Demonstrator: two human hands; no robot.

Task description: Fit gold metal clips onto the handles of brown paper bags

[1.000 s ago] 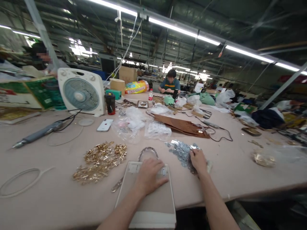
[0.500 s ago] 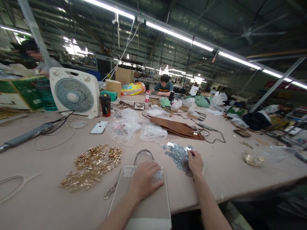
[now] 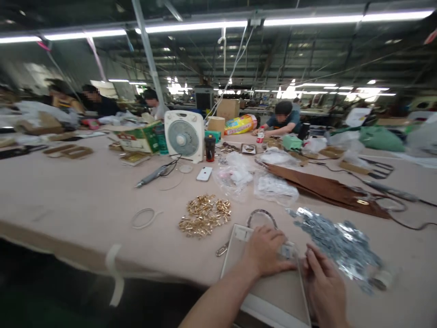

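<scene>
My left hand (image 3: 268, 251) lies flat on a beige, pale-edged bag panel (image 3: 244, 278), thumb apart from the fingers. Beyond its far edge shows a patterned curved handle (image 3: 262, 212), and a strap end with metal fittings (image 3: 222, 248) pokes out at the left. At the panel's right edge is my right hand (image 3: 324, 287), thumb and fingers pinched together; what they hold is too small to make out. A spread pile of thin silvery metal plates (image 3: 341, 241) lies just beyond that hand. Left of the panel sits a heap of gold-coloured metal fasteners (image 3: 205, 216).
Behind the piles are clear plastic bags (image 3: 235, 175), a white phone (image 3: 204, 173), brown strips (image 3: 324, 189) and a tumbler (image 3: 210, 148). A box fan (image 3: 184, 135) stands farther left. A corded handheld tool (image 3: 153, 176) and a coil (image 3: 143, 218) lie left. Across the table sits a person (image 3: 283, 120).
My right hand has left the silvery plates and come to the panel's right edge, still pinched. My left hand stays on the panel. The view has swung left.
</scene>
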